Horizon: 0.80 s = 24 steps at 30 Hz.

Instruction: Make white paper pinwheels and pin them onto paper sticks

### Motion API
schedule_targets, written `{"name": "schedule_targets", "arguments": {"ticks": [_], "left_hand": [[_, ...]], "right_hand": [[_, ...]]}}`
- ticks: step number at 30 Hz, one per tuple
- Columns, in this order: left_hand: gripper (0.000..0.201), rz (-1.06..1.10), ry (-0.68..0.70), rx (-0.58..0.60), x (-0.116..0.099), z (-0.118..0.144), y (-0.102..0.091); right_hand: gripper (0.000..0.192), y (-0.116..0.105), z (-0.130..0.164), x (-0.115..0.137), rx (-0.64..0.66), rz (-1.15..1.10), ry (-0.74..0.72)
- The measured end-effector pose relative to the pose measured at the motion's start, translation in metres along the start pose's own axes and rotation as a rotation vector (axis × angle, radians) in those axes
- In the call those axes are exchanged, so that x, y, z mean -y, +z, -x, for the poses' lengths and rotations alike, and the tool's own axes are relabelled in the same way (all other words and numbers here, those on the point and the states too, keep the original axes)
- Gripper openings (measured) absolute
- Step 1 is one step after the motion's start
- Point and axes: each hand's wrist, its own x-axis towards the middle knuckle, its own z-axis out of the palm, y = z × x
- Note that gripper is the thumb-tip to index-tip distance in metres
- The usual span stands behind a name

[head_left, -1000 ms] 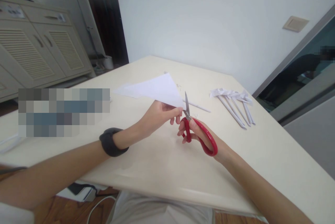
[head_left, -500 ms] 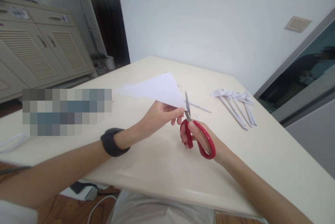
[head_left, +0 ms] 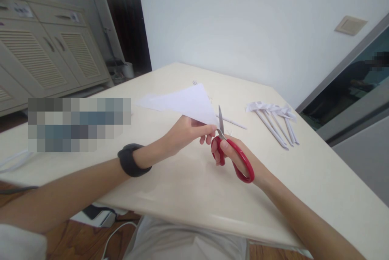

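Note:
A white sheet of paper [head_left: 185, 99], pointed toward the left, is pinched at its near right corner by my left hand [head_left: 185, 132]. My right hand [head_left: 234, 150] grips red-handled scissors [head_left: 242, 160], thumb and fingers through the loops. The blades point up and away, slightly apart, right beside the pinched paper corner and close to my left fingertips. Whether the blades touch the paper I cannot tell. Behind the scissors, a thin rolled paper stick [head_left: 232, 121] lies on the table with small paper scraps nearby.
Several rolled paper sticks with crumpled paper tops [head_left: 272, 120] lie at the right of the cream table [head_left: 182, 195]. The left part of the table is blurred out. A white wall [head_left: 243, 20] stands behind, a louvred cabinet [head_left: 51, 49] at the far left.
The whole view has shifted slightly. My right hand and the scissors have moved a little to the right, and the scissor blades look more spread. Both grips stay the same.

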Motion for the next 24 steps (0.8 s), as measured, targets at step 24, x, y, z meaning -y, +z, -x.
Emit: {"name": "schedule_targets", "arguments": {"ticks": [24], "left_hand": [[0.015, 0.061, -0.026, 0.062, 0.0068, -0.0015, -0.003]], "right_hand": [[0.043, 0.0066, -0.0006, -0.0043, -0.015, -0.078, 0.064]]}}
